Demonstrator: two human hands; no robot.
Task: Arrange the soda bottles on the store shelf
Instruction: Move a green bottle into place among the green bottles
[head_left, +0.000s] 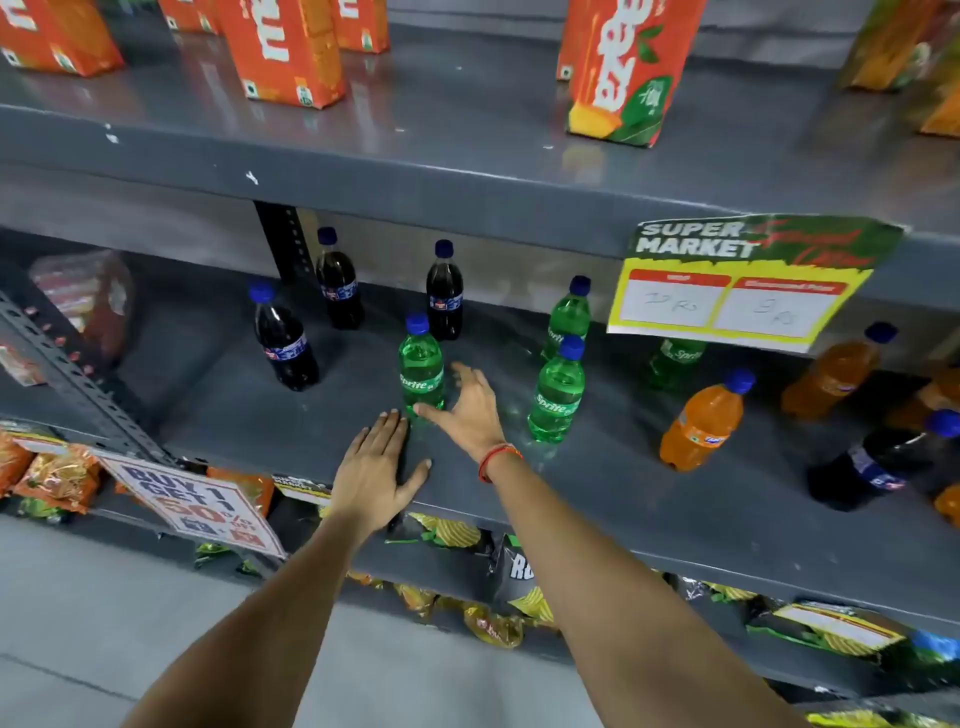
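On the grey middle shelf (260, 431) stand three dark cola bottles (285, 345) at the left. Green Sprite bottles follow: one (421, 371) in the middle, two (556, 400) further right, another half hidden behind a price sign. Orange soda bottles (701, 423) stand at the right, with a dark bottle (878, 462) at the right edge. My right hand (470, 405) is open just right of the middle Sprite bottle, thumb near its base. My left hand (376, 467) lies flat and open on the shelf's front edge.
A yellow "Super Market" price sign (743, 283) hangs from the upper shelf and hides bottles behind it. Orange juice cartons (291, 52) stand on the top shelf. Snack bags (57, 478) fill the lower shelf. A "Buy 1 Get 1" card (197, 501) hangs at the left.
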